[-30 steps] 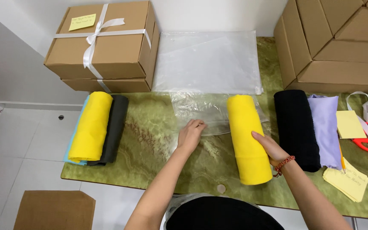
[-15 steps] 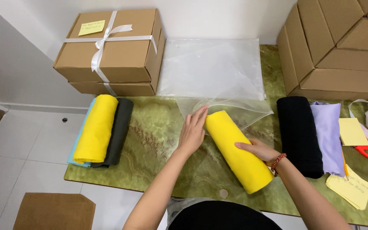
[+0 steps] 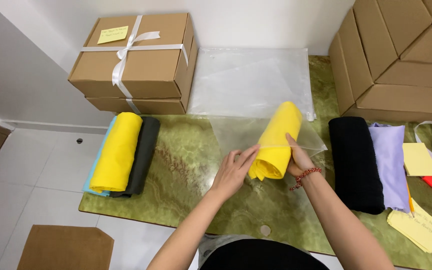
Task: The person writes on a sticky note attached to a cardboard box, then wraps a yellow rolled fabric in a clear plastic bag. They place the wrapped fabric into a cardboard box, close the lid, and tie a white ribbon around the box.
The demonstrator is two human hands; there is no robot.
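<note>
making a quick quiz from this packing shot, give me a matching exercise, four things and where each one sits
Things:
1. yellow roll
2. black roll
3. ribboned box
4. lilac cloth

Places:
A. far left corner, stacked on another box
B. partly inside the clear bag, between the left hand and right hand
C. right of the black roll, touching it
D. just right of the right hand

Pairs: 1-B, 2-D, 3-A, 4-C
</note>
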